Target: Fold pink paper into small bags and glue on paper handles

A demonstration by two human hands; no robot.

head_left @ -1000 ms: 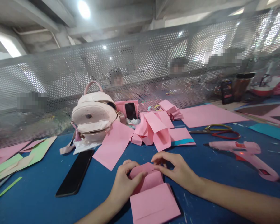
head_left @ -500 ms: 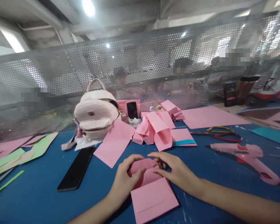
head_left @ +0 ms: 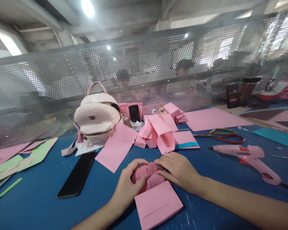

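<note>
A folded pink paper piece [head_left: 158, 201] lies on the blue table [head_left: 38, 204] right in front of me. My left hand [head_left: 128, 187] pinches its upper left flaps, thumb on top and fingers curled around. My right hand [head_left: 180, 171] presses the upper right flaps inward with bent fingers. The flaps [head_left: 147, 174] at the top are bunched together between both hands. The lower half of the paper lies flat.
A black phone [head_left: 77, 175] lies to the left, near a pink backpack [head_left: 96, 118]. Folded pink papers [head_left: 162, 131] are piled behind. Scissors [head_left: 220, 135] and a pink glue gun [head_left: 249, 156] lie to the right. A perforated metal screen [head_left: 62, 86] stands behind, people beyond it.
Both hands have drawn closer together, folding the top flaps of the pink paper inward so they now bunch up between the fingers.
</note>
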